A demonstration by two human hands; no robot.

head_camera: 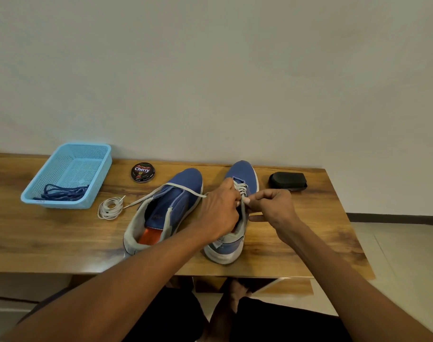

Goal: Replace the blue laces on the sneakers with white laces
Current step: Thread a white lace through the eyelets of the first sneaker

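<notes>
Two blue sneakers stand side by side on the wooden table (50, 233). The left sneaker (166, 208) has no lace and its tongue is open. White lace (242, 187) crosses the front eyelets of the right sneaker (240, 174). My left hand (220, 211) rests over that shoe's opening and pinches the lace, whose loose end (161, 193) trails left across the other shoe. My right hand (272, 206) pinches the lace at the shoe's right side. A coiled white lace (110, 208) lies left of the shoes. Blue laces (62, 192) lie in a light blue basket (47, 169).
A round tin of Cherry shoe polish (143, 172) sits behind the left sneaker. A black shoe brush (288, 181) lies at the back right of the table. The wall runs directly behind the table. My legs show below the front edge.
</notes>
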